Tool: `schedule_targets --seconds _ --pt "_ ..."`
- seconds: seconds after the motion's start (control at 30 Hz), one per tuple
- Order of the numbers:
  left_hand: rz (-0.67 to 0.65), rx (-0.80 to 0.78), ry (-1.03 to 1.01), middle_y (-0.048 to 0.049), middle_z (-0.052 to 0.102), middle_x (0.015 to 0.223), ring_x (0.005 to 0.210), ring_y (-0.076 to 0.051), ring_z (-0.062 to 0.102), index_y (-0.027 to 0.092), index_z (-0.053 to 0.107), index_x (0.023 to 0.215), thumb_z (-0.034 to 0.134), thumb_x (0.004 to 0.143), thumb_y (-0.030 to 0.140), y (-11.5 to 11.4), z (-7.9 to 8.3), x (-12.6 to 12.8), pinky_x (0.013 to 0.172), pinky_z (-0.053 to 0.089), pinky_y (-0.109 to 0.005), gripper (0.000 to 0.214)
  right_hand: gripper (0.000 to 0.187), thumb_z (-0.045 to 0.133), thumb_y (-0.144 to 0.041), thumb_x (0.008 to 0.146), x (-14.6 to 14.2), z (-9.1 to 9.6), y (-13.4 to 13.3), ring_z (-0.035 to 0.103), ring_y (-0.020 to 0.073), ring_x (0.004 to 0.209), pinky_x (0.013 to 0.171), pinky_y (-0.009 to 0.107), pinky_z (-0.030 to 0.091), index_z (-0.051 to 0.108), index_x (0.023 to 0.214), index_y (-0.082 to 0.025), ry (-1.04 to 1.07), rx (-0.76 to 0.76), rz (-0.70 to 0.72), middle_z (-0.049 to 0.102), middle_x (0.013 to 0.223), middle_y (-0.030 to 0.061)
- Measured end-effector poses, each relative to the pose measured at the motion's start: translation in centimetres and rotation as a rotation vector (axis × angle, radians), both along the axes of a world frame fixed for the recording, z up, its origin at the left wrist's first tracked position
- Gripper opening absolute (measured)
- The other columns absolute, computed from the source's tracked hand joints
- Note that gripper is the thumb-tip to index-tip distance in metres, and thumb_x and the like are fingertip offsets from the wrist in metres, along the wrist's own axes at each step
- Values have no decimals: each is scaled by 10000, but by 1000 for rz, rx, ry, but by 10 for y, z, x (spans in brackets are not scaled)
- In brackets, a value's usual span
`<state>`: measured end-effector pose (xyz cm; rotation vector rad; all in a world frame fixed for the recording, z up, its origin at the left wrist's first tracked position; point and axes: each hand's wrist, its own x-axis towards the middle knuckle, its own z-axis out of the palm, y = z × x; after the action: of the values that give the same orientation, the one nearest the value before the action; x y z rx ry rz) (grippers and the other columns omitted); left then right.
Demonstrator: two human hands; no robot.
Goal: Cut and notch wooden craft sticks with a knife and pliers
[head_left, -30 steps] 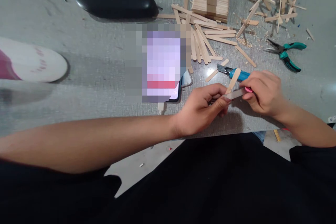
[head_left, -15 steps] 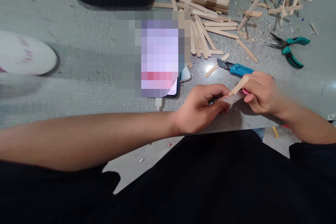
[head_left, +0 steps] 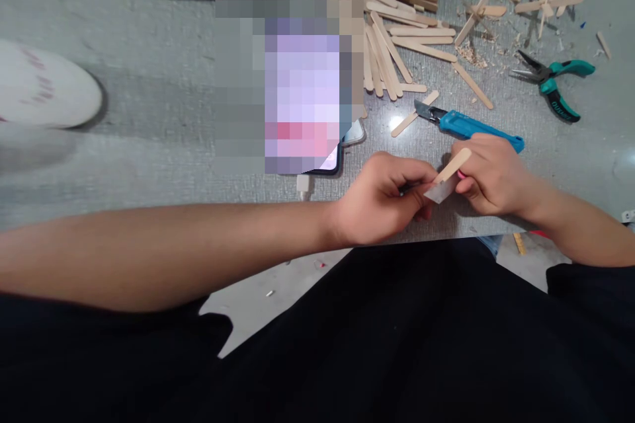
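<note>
Two hands meet right of centre in the head view, near the table's (head_left: 173, 165) lower edge. Left hand (head_left: 381, 201) pinches a wooden stick (head_left: 456, 163) between thumb and fingers, its rounded end pointing to the upper right. Right hand (head_left: 491, 175) has its fingers curled on the pink end of a flat grey strip (head_left: 439, 192), which lies just below the stick; whether they touch is hard to tell.

The stick should be light and stiff, dry rather than slippery, and likely to snap if bent across its thin width. I would hold it close to where force is applied, leaving little overhang. The strip looks thin; its pink end seems the safer hold.

Above the hands lies a blue knife (head_left: 471, 128), blade out; pliers (head_left: 548, 82) rest at upper right, loose sticks (head_left: 389, 69) at upper centre.
</note>
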<state>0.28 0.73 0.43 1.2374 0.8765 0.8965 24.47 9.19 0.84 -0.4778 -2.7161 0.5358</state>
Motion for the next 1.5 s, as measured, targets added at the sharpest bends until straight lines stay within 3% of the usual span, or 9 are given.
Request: schedule_targets --seconds 0.2,0.43,0.57,0.7,0.87,1.17,1.5 --pt "-24 61 -8 41 675 586 505 -105 574 232 667 706 657 891 104 2 3 -1 519 442 -231 225 677 173 -630 1276 0 -3 -3 468 180 661 689 394 363 597 919 -242 2 -21 25 636 808 20" --pt "-10 100 -29 52 677 595 526 -94 587 216 657 697 640 804 53 1 1 -2 533 445 -211 196 662 169 -678 1266 -3 0 -8 485 175 663 685 378 372 540 918 -254 -25 -74 0 631 801 17" --pt "8 89 -53 36 723 636 557 -91 660 201 676 726 699 880 90 0 -2 -1 545 512 -174 191 622 247 -692 1269 -5 -1 -8 463 161 634 650 373 342 511 909 -258 60 -77 -37 624 777 -1" --pt "33 5 -89 5 778 689 550 -98 692 195 720 836 770 1041 250 -2 -5 2 540 568 -172 218 589 290 -664 1279 -4 -2 -4 457 157 614 625 374 332 510 907 -263 133 -65 -56 613 743 -15" --pt "86 -87 -142 -5 792 695 544 -105 703 185 749 892 845 1049 332 -3 -7 5 535 587 -179 235 606 289 -648 1278 3 -2 -2 485 162 642 646 375 348 592 946 -242 66 -58 -101 660 795 6" --pt "90 -52 -206 -17 800 715 581 -107 710 175 752 906 805 1072 287 -3 -9 6 554 589 -184 208 635 279 -670 1272 4 0 -3 524 173 692 680 366 386 646 1001 -229 31 -89 -123 658 821 19" --pt "49 137 -6 42 658 621 546 -84 566 197 685 775 676 1029 145 0 -6 1 551 457 -204 259 626 267 -667 1280 -1 1 -12 455 136 608 597 352 293 526 892 -250 65 -173 -74 587 738 -15"
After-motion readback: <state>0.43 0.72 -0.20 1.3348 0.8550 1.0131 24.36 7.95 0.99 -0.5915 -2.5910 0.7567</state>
